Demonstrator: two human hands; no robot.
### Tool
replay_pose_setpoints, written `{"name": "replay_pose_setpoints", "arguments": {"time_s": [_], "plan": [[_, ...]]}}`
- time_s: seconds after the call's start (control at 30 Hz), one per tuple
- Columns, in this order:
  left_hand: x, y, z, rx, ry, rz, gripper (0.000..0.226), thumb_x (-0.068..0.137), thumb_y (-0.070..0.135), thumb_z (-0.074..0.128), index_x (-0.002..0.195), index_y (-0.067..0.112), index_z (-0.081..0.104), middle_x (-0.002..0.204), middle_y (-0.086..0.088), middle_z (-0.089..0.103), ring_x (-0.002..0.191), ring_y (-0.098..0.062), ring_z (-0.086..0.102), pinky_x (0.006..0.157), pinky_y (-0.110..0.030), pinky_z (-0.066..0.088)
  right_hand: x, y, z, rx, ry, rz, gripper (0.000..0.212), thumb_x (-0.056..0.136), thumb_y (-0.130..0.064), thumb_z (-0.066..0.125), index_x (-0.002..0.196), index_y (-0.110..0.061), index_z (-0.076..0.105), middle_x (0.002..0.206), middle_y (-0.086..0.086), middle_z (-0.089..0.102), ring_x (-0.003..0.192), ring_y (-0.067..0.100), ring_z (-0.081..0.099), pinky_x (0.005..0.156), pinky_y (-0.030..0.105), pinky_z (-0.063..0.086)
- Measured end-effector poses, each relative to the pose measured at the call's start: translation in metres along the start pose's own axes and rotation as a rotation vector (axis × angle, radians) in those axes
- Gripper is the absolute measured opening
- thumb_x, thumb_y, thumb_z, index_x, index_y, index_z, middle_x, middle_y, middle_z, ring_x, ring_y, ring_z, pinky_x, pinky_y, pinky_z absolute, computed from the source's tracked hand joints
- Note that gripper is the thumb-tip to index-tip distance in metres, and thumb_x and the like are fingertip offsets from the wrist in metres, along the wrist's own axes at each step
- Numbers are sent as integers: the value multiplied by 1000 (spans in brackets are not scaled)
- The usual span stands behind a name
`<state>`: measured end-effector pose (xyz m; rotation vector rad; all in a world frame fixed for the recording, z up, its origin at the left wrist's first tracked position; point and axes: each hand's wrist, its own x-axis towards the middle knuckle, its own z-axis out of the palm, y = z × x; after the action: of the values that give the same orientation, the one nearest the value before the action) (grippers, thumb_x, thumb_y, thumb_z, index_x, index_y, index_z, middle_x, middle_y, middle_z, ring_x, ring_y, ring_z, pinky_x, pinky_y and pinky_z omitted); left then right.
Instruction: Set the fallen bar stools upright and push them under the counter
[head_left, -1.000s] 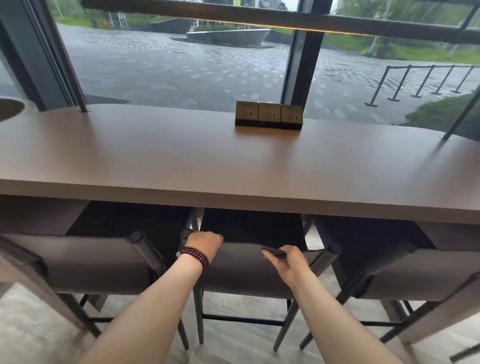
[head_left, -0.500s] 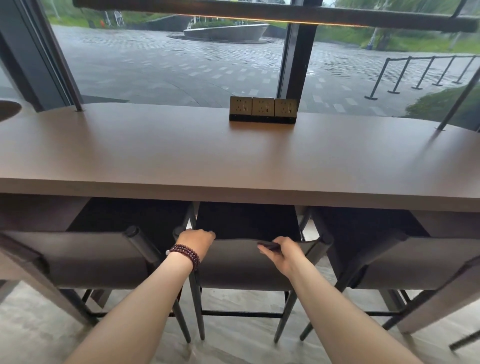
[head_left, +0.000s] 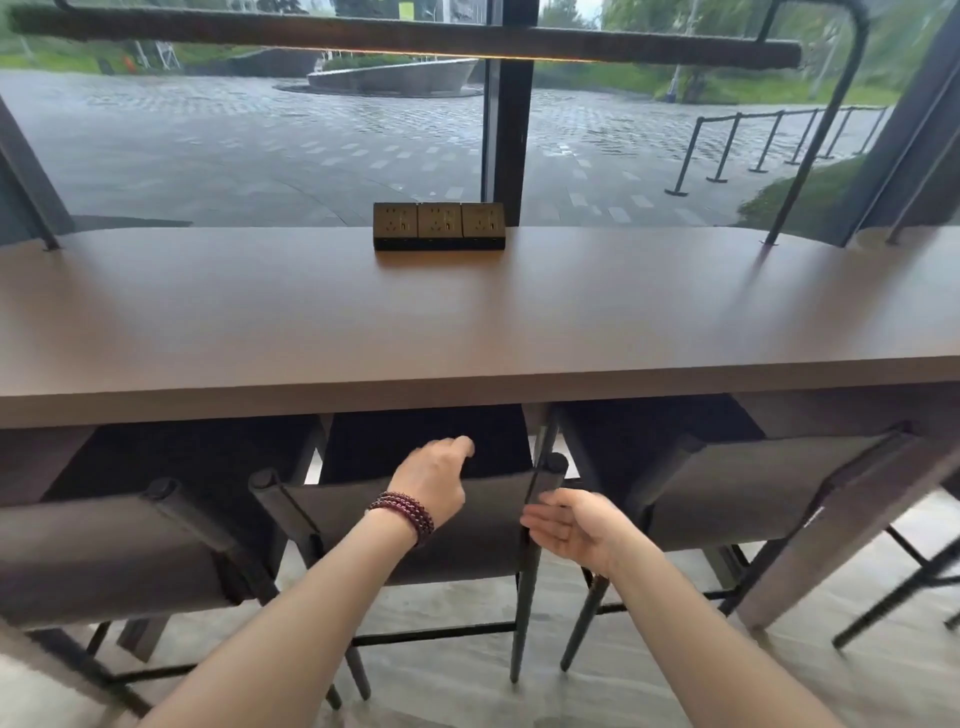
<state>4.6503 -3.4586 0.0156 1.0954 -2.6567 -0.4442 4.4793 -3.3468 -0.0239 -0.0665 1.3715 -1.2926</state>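
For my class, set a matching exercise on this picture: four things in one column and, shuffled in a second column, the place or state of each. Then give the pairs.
Things
1 left hand
2 right hand
3 socket block
4 bead bracelet

Places or states
A at the far edge of the counter
B worn beside the left hand
C open, beside the right post of the middle stool
D curled over that stool's backrest top

Pairs: 1-D, 2-C, 3-A, 4-B
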Motion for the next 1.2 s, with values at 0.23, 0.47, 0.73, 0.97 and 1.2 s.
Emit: {"name": "replay_pose_setpoints", "arguments": {"time_s": [0.23,0.47,0.73,0.97,1.2], "plan": [[40,131,43,-86,76,141,46,79,-5,40,119,12,54,115,-7,62,108,-24,55,95,-37,46,-18,-51,-118,30,18,-39,18,98,-12,45,105,-1,57,100,18,69,90,29,67,68,36,53],[53,231,94,-155,57,30,50,79,-5,41,124,13,51,122,-7,59,113,-25,54,95,-37,45,-38,-91,-213,6,-48,-32,20,98,-14,44,108,-3,57,104,16,69,95,27,67,73,34,54],[65,296,117,-95,45,36,48,80,-4,41,125,12,49,126,-6,56,115,-23,51,95,-33,44,-53,-121,-286,52,10,-42,22,96,-12,48,113,-1,58,100,15,72,88,25,70,64,32,55],[90,316,135,28,-17,62,53,78,-4,43,130,10,44,131,-8,50,120,-25,46,100,-36,39,-44,-129,-321,-236,205,-215,26,96,-11,45,121,-6,48,104,12,67,88,22,67,67,31,55],[130,343,163,194,-64,83,63,75,0,49,136,10,34,135,-8,45,125,-25,41,104,-36,34,-15,-180,-356,-926,308,-628,39,91,-10,53,129,-17,49,124,3,58,99,15,53,80,25,42]]}}
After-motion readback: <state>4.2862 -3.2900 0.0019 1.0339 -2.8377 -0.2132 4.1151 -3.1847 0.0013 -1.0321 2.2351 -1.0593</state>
